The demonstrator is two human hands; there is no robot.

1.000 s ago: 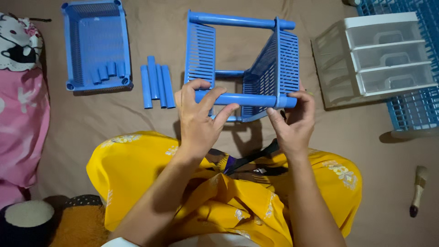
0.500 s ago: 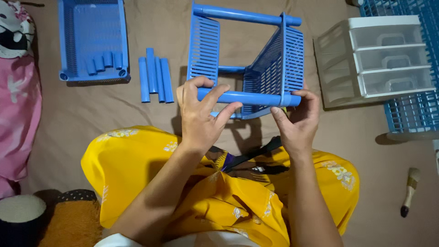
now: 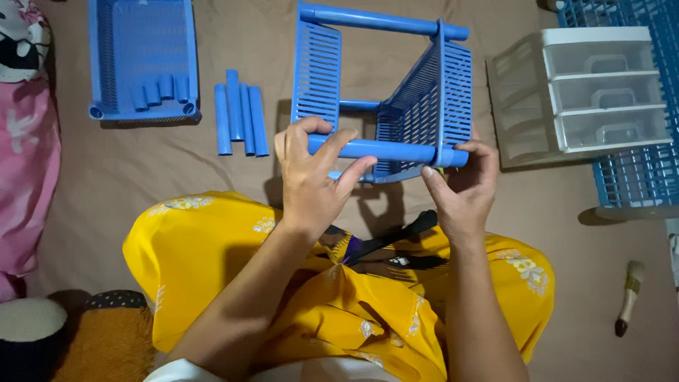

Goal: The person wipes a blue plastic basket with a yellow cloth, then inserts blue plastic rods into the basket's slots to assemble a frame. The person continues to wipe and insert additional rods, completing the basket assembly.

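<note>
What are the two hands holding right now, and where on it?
Both grip the blue slatted rack by its near tube: left hand wrapped around the tube's left part, right hand at its right end.

Blue slatted plastic rack (image 3: pixel 417 99), half-assembled, tipped sideways.

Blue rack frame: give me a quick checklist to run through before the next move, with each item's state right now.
1. Left hand grips the near blue tube: ok.
2. Right hand fingers at the tube's right end, by the slatted panel: ok.
3. Tube end fully seated in the panel corner: cannot tell.
4. Spare tubes lie loose on the cloth to the left: ok.
5. Second blue tray at far left, apart from the frame: ok.
6. Far top tube joined to both panels: cannot tell.
</note>
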